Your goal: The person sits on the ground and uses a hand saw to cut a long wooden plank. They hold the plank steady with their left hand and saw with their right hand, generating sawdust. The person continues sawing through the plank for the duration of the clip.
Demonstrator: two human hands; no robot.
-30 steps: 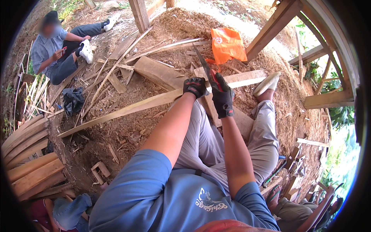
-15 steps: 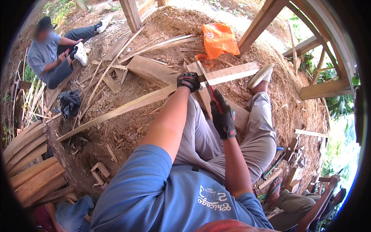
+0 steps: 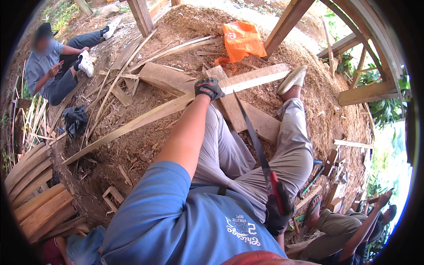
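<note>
In a black work glove, my left hand point(image 3: 210, 88) is closed around a long, curved wooden strip point(image 3: 141, 125). The strip lies across a short wooden board point(image 3: 230, 108) and a thick beam point(image 3: 170, 80). My right hand point(image 3: 279, 211), also gloved, grips the red-and-black handle of a handsaw point(image 3: 252, 135) close to my right hip. The dark blade slants up and away over my legs. Its tip is close to the strip's near edge, just right of my left hand; whether they touch I cannot tell.
An orange bag point(image 3: 241, 40) lies beyond the strip, near a wooden post point(image 3: 289, 27). A seated person point(image 3: 42, 73) is at far left; others are at the lower corners. Curved timbers point(image 3: 33, 170) are stacked at left. My right foot point(image 3: 292, 81) is beside the strip's right end.
My right hand has pulled the saw back toward my body, from across the strip to beside my hip. My left hand keeps its hold on the strip.
</note>
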